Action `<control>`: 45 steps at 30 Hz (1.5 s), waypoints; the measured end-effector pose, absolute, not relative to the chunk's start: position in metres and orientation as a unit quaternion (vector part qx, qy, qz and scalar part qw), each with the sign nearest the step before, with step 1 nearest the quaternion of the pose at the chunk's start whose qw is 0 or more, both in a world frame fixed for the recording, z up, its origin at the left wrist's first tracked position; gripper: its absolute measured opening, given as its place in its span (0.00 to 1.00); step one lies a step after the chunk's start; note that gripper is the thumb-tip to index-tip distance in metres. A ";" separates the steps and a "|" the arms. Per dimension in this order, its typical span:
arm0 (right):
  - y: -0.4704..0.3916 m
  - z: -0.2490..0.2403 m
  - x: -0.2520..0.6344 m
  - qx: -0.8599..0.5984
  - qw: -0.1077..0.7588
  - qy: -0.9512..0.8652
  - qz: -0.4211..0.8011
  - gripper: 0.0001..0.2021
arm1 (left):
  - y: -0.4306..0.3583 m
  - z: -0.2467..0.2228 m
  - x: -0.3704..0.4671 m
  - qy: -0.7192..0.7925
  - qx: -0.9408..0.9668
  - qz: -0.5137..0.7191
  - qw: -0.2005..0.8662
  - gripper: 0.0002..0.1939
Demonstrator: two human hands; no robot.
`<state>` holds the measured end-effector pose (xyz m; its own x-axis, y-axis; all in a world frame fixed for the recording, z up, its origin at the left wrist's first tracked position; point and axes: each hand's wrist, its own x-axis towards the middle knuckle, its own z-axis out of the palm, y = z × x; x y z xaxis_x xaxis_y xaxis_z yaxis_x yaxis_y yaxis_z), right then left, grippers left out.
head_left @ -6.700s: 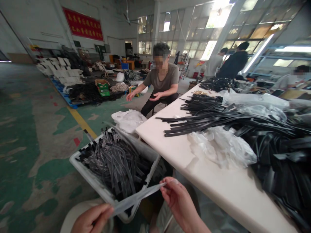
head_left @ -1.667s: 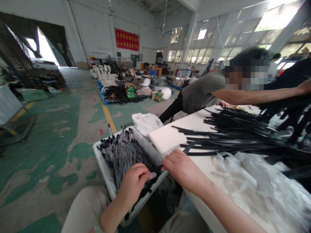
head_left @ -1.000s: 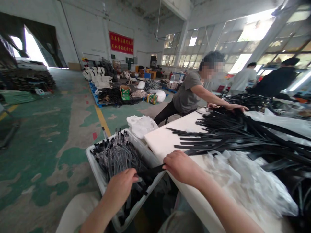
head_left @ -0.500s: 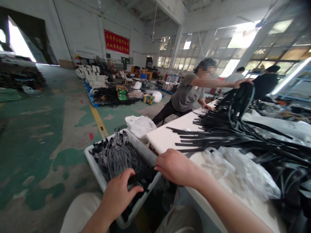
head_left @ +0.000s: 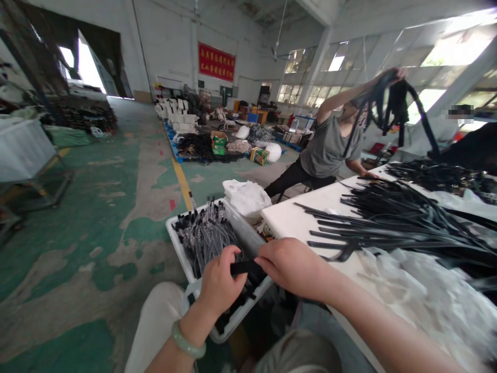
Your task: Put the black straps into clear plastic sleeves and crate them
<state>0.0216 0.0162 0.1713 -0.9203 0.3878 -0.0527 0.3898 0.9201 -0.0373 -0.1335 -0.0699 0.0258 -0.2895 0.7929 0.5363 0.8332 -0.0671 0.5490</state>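
Observation:
A short length of black strap (head_left: 245, 267) spans the space between my hands, over the near part of a white bin (head_left: 176, 248). My left hand (head_left: 221, 280), with a pale green bangle on its wrist, pinches one end between thumb and fingers. The other end is in the closed fingers of my right hand (head_left: 289, 264). Many grey and black straps (head_left: 207, 233) lie bundled in the bin. To the right, long black straps (head_left: 388, 207) are spread over a white table (head_left: 283, 212), beside crumpled clear plastic (head_left: 419, 290).
Across the table a person in a grey shirt (head_left: 324, 147) lifts a bunch of black straps (head_left: 392, 103). A white plastic bag (head_left: 246, 197) sits behind the bin. A white cart (head_left: 25, 150) stands at the far left.
The view has turned left, so the scene sits further right. My hands still hold the strap, now closer together. The other person has raised the bunch of straps higher off the table.

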 end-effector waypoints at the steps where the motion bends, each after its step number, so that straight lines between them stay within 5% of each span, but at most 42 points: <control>1: 0.018 0.172 0.021 0.198 0.015 0.979 -0.040 0.13 | -0.071 0.026 -0.137 -0.674 -0.596 -0.437 0.001 0.17; 8: 0.022 0.175 0.024 0.200 0.022 0.975 -0.090 0.13 | -0.090 0.025 -0.146 -0.589 -0.574 -0.532 -0.201 0.30; 14: 0.012 0.173 0.019 0.221 0.044 0.968 -0.109 0.13 | -0.092 0.018 -0.139 -0.617 -0.629 -0.455 -0.127 0.32; 20: 0.006 0.164 0.019 0.220 -0.004 0.963 -0.157 0.13 | -0.093 0.006 -0.123 -0.603 -0.614 -0.505 -0.056 0.31; 27: 0.006 0.153 0.026 0.254 0.010 0.954 -0.157 0.13 | -0.093 0.014 -0.128 -0.516 -0.600 -0.569 -0.225 0.31; 33: -0.006 0.136 0.015 0.216 0.054 0.968 -0.115 0.10 | -0.086 0.028 -0.120 -0.490 -0.663 -0.508 -0.250 0.43; 45: 0.000 0.121 0.011 0.212 0.054 0.956 -0.194 0.07 | -0.059 0.038 -0.109 -0.462 -0.287 -0.696 -0.469 0.36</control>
